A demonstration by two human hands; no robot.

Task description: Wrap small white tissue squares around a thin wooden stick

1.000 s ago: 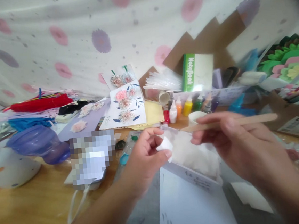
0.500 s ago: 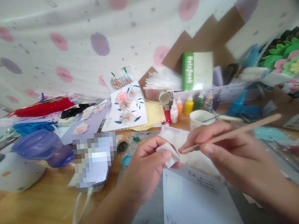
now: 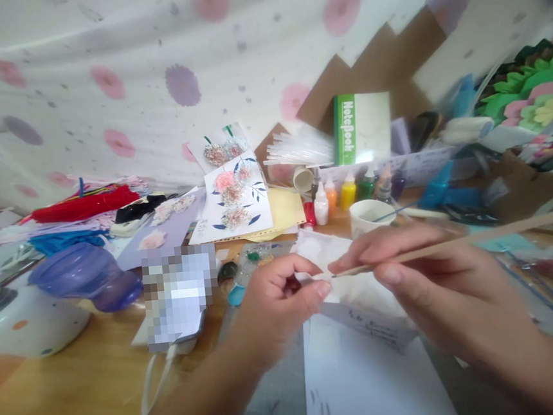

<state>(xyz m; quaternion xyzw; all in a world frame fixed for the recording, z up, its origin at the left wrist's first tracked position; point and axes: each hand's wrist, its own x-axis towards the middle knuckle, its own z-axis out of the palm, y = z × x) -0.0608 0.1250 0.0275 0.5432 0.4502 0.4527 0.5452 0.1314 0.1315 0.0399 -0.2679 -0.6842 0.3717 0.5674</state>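
My left hand [image 3: 278, 310] is closed, thumb and forefinger pinching a small piece of white paper [image 3: 331, 295], mostly covered by the fingers. My right hand [image 3: 438, 284] grips a thin flat wooden stick [image 3: 496, 232] like a pencil. The stick's lower tip meets the paper at the left fingertips; its other end points out to the right. Behind and below the hands lies crumpled white tissue [image 3: 319, 246]. A white sheet [image 3: 364, 380] with dark marks rests under the hands on a grey mat [image 3: 273, 388].
Beyond the hands stand a white cup [image 3: 362, 219] and several paint bottles [image 3: 349, 194]. To the left are a phone [image 3: 182, 299] with a white cable, a purple plastic vessel [image 3: 78, 270] and a white spotted pot [image 3: 35, 325]. Brushes [image 3: 545, 294] lie at right.
The wooden stick's tip has moved onto the paper at my left fingertips. The paper has turned and is now more hidden. The view has shifted slightly.
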